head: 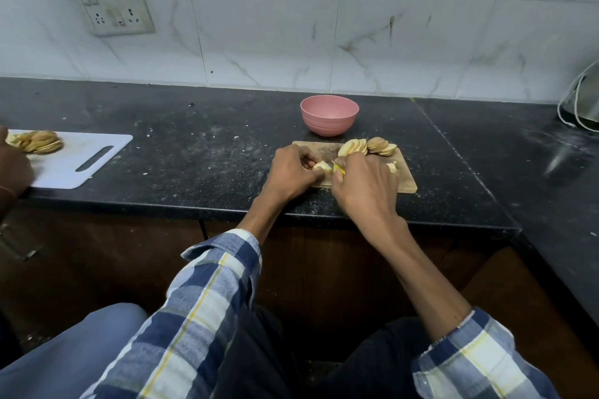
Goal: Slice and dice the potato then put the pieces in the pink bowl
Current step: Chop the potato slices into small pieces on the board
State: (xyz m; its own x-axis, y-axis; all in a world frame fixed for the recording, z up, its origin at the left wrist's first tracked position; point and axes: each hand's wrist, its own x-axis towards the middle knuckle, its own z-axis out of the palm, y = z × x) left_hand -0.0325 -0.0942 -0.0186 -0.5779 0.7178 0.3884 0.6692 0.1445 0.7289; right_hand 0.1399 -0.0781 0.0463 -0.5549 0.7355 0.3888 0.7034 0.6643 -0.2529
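A yellow-handled knife (339,168) was gripped in the curled right hand (363,188); a pale potato piece (322,167) was pinched by the left hand (293,172) on the wooden cutting board (405,183). Round slices (366,146) were fanned at the board's far edge. Behind the board, a smooth pink bowl (329,114) was set on the speckled black counter (201,152).

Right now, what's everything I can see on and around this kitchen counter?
pink bowl: one, pink, on the counter behind the wooden board; its inside is not visible.
wooden board: one, light brown, at the counter's front edge.
potato slices: two fanned piles, pale yellow, at the board's far end.
potato piece: one, pale, between the two hands.
knife: one, yellow, mostly hidden in the right hand.
white board: one, white, left, carrying more slices.
wall socket: one, off-white, upper left.
another person's hand: one, far left.
left hand: fingers hold the potato piece.
right hand: grips the knife.
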